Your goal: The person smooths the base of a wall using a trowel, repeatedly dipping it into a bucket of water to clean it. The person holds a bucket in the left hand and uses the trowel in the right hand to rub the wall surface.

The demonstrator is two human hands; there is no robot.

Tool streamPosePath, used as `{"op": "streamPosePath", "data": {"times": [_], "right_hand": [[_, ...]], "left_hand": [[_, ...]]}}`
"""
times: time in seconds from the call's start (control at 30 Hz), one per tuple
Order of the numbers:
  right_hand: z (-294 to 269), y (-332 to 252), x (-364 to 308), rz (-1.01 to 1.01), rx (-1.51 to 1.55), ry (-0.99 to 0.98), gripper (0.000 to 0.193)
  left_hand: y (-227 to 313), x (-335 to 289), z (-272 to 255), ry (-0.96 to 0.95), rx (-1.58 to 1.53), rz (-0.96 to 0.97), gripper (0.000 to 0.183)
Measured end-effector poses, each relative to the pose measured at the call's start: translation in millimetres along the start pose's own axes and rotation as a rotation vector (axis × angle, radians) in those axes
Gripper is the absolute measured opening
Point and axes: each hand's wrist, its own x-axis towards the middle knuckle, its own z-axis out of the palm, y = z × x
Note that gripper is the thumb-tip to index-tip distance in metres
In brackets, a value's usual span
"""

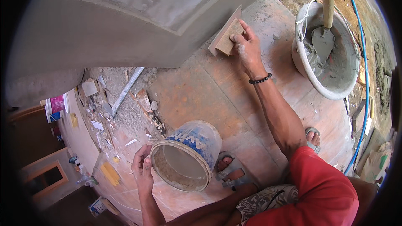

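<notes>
My right hand [248,47] grips the block handle of a plastering float [229,35], fingers and thumb bent around it. The float's thin plate is tilted on edge beside the foot of a grey plastered wall [125,33]. Further left, my left hand [143,168] is beside the rim of a white and blue plastic bucket [197,136]. Its fingers are loosely bent, with the thumb apart and nothing visible between them. Contact with the rim cannot be made out. Wet grey residue coats the bucket's inside.
At the right stands a large tub [303,60] of grey mortar, holding a trowel [323,42] with a wooden handle. A blue hose [363,75] runs past it. Rubble and a metal strip [127,91] lie left of the tiled floor [197,88]. My sandalled feet are close to the bucket.
</notes>
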Motion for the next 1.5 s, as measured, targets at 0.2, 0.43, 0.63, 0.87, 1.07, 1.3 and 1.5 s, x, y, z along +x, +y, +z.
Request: {"op": "streamPosePath", "data": {"times": [0.2,0.43,0.63,0.87,1.07,1.3,1.5], "right_hand": [[86.5,32.2,-42.7,-0.083,-0.142,0.038,0.064],[52.5,56.3,-93.7,0.053,-0.023,-0.129,0.062],[42.8,9.7,-21.6,0.095,0.01,0.013,0.062],[97.8,66.4,-120.8,0.246,-0.141,-0.287,0.063],[12.3,13.8,-47.8,0.13,0.056,-0.003,0.062],[24.0,11.5,14.5,-0.044,-0.155,0.016,0.062],[-7.1,19.2,-13.5,-0.011,-0.083,-0.031,0.059]], "left_hand": [[0.3,3.3,10.5,-0.037,0.034,-0.006,0.08],[5.4,2.1,12.2,-0.066,0.143,0.025,0.09],[1.2,-7.9,10.8,-0.061,0.162,-0.027,0.092],[6.1,-5.3,13.7,-0.094,0.178,-0.016,0.092],[8.7,-19.9,4.6,-0.085,0.119,-0.024,0.094],[-3.4,-32.2,21.2,-0.079,0.11,-0.085,0.1],[-14.0,-38.3,27.9,0.024,0.191,-0.052,0.101]]}}
